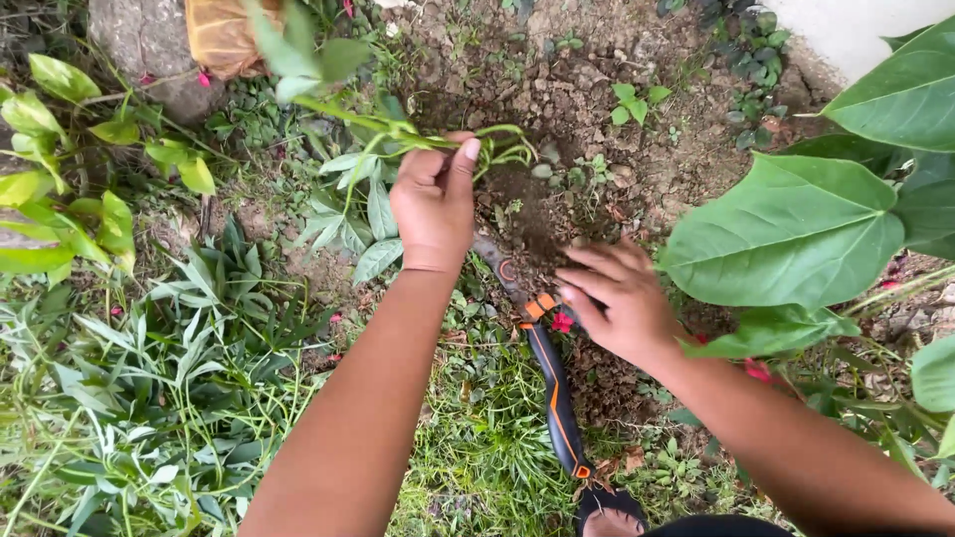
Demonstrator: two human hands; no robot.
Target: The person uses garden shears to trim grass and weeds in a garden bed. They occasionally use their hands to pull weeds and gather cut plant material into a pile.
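Observation:
My left hand point(434, 202) is closed around a thin green plant stem point(398, 134) with leaves, holding it over dark loose soil point(537, 214). My right hand point(619, 301) rests with its fingers spread on the soil just right of that spot, holding nothing. A black and orange garden tool point(553, 393) lies on the ground between my forearms, its head under the soil near my right fingers. A small red petal point(563, 322) lies beside the tool.
Large green leaves point(796, 234) hang over the right side. Grass and narrow-leaved plants point(199, 338) cover the left. A grey stone point(144, 45) and a brown dry leaf point(221, 35) sit at top left. A white wall point(856, 30) stands at top right.

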